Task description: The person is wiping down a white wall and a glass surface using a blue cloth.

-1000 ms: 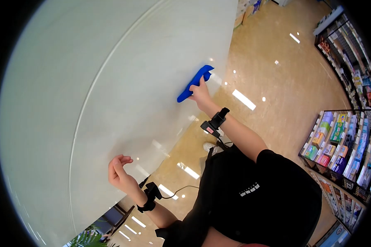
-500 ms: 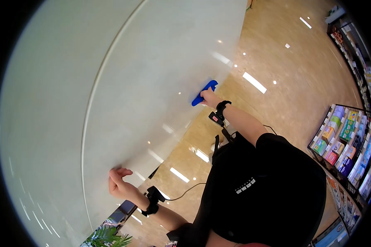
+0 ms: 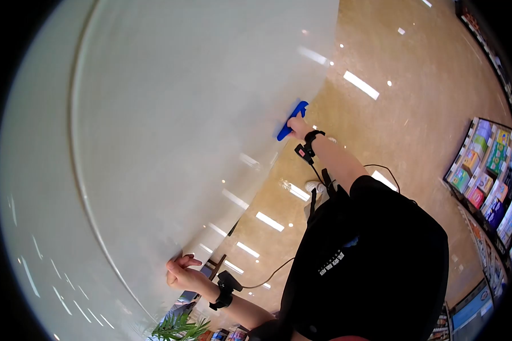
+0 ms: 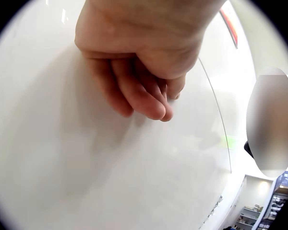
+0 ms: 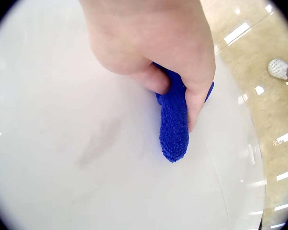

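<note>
A folded blue cloth (image 3: 284,132) (image 5: 174,132) lies against a large glossy white surface (image 3: 170,125) near its edge. The right hand (image 3: 297,126) (image 5: 156,43) grips the cloth, thumb on one side and fingers on the other. Lower down in the head view, the left hand (image 3: 183,274) (image 4: 139,62) is at the same surface, holding nothing, its fingers loosely bent with the tips near or on it; whether they touch cannot be told. In the right wrist view, a faint grey smudge (image 5: 100,141) shows on the white beside the cloth.
A curved ridge (image 3: 77,153) runs along the white surface. Beyond its edge are a shiny tan floor (image 3: 404,113), shelves of packaged goods (image 3: 483,165) and a green plant (image 3: 179,327). A cable (image 3: 270,277) hangs from the left wrist camera. Another person (image 4: 271,122) stands at the right.
The head view has shifted. The right hand and cloth are nearer the surface's edge than a second ago. The left hand sits lower in the picture, and its fingers remain loosely bent.
</note>
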Demonstrator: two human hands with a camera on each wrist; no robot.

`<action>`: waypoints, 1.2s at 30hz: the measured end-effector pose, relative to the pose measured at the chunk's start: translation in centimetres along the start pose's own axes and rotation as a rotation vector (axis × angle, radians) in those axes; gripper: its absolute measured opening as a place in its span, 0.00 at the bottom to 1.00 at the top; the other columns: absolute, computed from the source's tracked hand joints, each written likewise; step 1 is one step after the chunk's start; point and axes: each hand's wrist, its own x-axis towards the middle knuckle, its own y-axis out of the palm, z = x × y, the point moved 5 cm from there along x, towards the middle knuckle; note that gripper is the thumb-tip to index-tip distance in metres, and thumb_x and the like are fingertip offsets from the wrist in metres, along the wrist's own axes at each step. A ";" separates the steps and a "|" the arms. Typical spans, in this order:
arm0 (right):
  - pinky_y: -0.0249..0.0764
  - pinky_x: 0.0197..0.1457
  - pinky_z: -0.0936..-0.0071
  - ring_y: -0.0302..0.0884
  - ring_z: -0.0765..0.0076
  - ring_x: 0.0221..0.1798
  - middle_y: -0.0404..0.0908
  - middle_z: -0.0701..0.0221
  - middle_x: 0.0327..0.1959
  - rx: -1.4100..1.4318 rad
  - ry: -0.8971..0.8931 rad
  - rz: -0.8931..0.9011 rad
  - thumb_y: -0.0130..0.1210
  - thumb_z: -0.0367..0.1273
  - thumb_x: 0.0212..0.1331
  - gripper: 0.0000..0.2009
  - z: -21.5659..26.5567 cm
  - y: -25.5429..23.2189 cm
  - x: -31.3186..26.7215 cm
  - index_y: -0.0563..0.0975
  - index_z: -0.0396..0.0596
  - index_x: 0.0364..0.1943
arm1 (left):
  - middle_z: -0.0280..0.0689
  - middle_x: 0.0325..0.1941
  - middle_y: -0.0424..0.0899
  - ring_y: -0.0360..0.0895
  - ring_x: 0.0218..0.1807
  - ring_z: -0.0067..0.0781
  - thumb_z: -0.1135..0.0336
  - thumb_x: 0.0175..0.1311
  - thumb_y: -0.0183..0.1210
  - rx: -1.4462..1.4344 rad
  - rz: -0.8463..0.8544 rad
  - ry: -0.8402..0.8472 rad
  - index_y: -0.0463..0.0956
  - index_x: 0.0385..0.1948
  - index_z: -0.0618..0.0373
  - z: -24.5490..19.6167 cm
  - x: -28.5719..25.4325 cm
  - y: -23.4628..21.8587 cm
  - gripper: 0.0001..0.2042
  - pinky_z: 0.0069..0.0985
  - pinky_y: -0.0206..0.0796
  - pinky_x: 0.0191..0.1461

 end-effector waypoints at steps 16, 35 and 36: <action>0.73 0.53 0.57 0.69 0.63 0.51 0.65 0.69 0.51 -0.152 -0.383 0.150 0.38 0.17 0.49 0.38 5.7 3.7 -10.1 0.48 0.59 0.68 | 0.39 0.13 0.75 0.71 0.17 0.26 0.63 0.68 0.48 -0.214 0.110 -0.105 0.75 0.20 0.69 4.0 -2.6 3.3 0.18 0.21 0.66 0.28; 0.36 0.73 0.64 0.21 0.46 0.75 0.26 0.41 0.71 -0.688 -1.376 0.210 0.49 0.31 0.52 0.45 13.0 17.0 -39.2 0.32 0.38 0.69 | 0.40 0.22 0.77 0.73 0.20 0.25 0.66 0.66 0.51 -0.510 -0.090 -0.207 0.76 0.26 0.70 15.9 -4.7 -6.9 0.14 0.21 0.68 0.23; 0.36 0.73 0.64 0.20 0.45 0.75 0.26 0.41 0.71 -0.729 -1.470 0.197 0.49 0.31 0.52 0.45 12.7 17.6 -40.4 0.32 0.38 0.69 | 0.40 0.22 0.77 0.73 0.20 0.25 0.66 0.66 0.52 -0.524 -0.088 -0.198 0.76 0.25 0.70 16.0 -4.9 -7.0 0.14 0.21 0.68 0.23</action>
